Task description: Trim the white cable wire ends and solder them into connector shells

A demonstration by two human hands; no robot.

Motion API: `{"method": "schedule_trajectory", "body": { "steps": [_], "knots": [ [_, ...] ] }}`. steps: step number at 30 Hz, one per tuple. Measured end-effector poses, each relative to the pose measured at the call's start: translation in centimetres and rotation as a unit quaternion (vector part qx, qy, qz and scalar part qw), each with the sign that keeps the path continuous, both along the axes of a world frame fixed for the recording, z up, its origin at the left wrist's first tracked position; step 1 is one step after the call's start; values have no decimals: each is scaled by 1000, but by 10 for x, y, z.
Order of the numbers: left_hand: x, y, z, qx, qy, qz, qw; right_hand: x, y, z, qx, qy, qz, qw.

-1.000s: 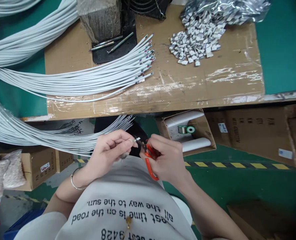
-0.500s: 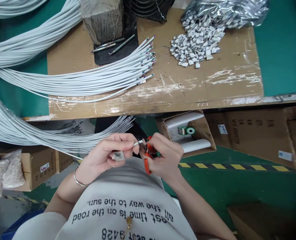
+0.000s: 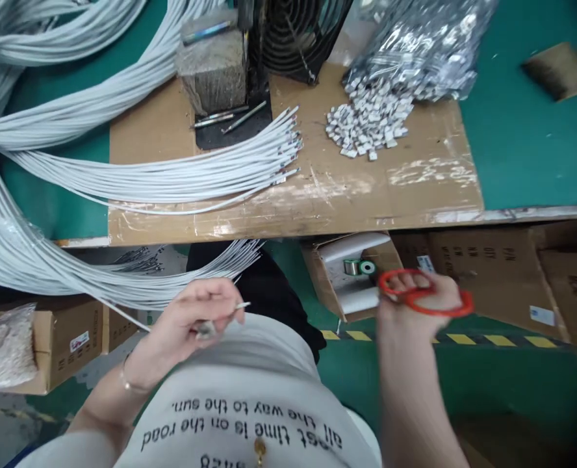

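My left hand (image 3: pixel 195 318) pinches a white cable, whose cut end (image 3: pixel 242 305) pokes out past the fingertips. In the curl of its lower fingers sits a small greyish block (image 3: pixel 205 329), too blurred to name. Out to the right, over the carton, my right hand (image 3: pixel 437 298) has its fingers through the orange handles of a pair of scissors (image 3: pixel 422 296); the blades are hidden. Leading toward the left hand from the left is a thick bundle of white cables (image 3: pixel 74 273) that droops over the table edge.
A second cable bundle (image 3: pixel 171 172) lies on the cardboard sheet (image 3: pixel 318 208). Behind it stand a wrapped block (image 3: pixel 213 75), metal rods (image 3: pixel 243 118) and a black fan (image 3: pixel 293 39). Small white connectors (image 3: pixel 366 123) spill from a silvery bag (image 3: pixel 425 45). Solder spools (image 3: pixel 366 267) sit in a carton (image 3: pixel 325 286) below.
My right hand has swung away to the right with the scissors, leaving the cable end. My left hand has shifted slightly left and down, keeping the cable. The view has tilted a little.
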State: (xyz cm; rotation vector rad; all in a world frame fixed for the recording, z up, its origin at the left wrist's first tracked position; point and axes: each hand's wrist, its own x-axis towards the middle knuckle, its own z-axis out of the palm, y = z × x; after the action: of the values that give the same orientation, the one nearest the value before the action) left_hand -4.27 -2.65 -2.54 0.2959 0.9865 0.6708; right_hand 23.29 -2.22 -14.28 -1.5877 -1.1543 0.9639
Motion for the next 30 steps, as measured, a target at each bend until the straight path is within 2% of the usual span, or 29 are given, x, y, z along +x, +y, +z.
{"method": "schedule_trajectory", "body": {
  "steps": [2, 4, 6, 9, 13, 18, 26, 30],
  "knots": [
    [-6, -1, -1, 17, 40, 28, 999, 18, 8, -15, -10, 25, -57, 998],
    [-5, 2, -1, 48, 40, 45, 997, 14, 8, -30, -29, 39, -72, 996],
    [0, 7, -2, 65, 59, 56, 995, -4, 2, -40, -58, 43, -40, 997],
    [5, 11, -1, 80, 82, 66, 991, -29, -8, -39, -94, 28, 17, 995],
    [8, 10, 0, 99, 100, 70, 988, -32, -9, -22, -94, -16, 40, 995],
    [14, 8, 1, 118, 126, 68, 983, -29, 1, 7, -50, -36, 62, 996],
    [21, 3, -1, 186, 173, 33, 967, -55, 13, 65, 15, 93, 132, 987],
    [24, 0, 1, 225, 222, 22, 949, -66, 21, 84, 46, 113, 171, 978]
  ]
}}
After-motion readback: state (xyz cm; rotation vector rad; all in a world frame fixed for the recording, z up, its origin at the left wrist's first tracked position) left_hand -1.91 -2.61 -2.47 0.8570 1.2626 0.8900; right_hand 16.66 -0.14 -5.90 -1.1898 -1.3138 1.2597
